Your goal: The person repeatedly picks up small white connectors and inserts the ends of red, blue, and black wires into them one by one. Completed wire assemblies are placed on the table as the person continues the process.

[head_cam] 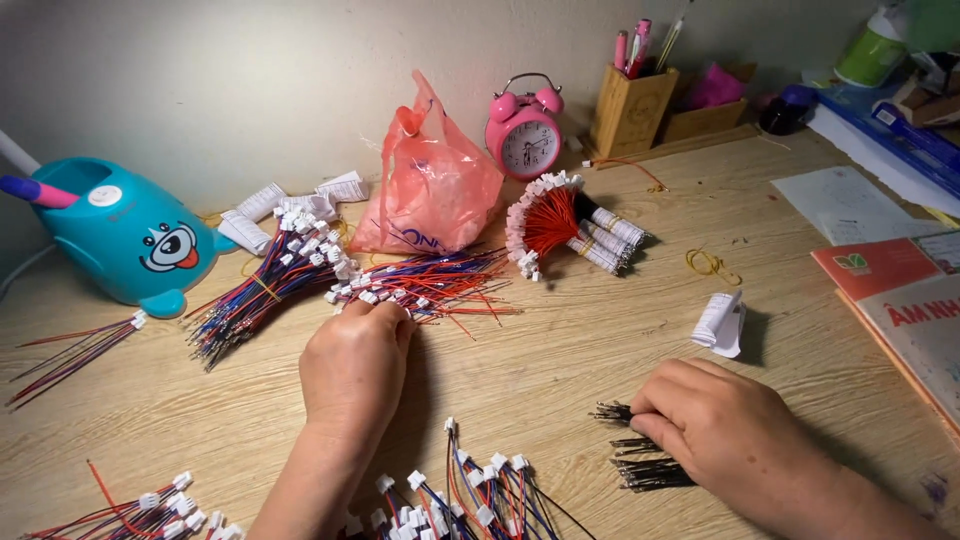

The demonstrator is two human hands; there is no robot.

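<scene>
My left hand reaches forward with its fingertips on a loose heap of red, blue and black wires with white connectors. What lies under its fingers is hidden. My right hand rests palm down over a small bunch of short black wires at the front right, fingers curled on them. Close to me lies another pile of connector wires, between my forearms.
A larger wire bundle lies left, beside a teal toy-shaped holder. Behind are a pink plastic bag, a pink alarm clock, a bundled red wire fan, a wooden pen holder. Books sit right.
</scene>
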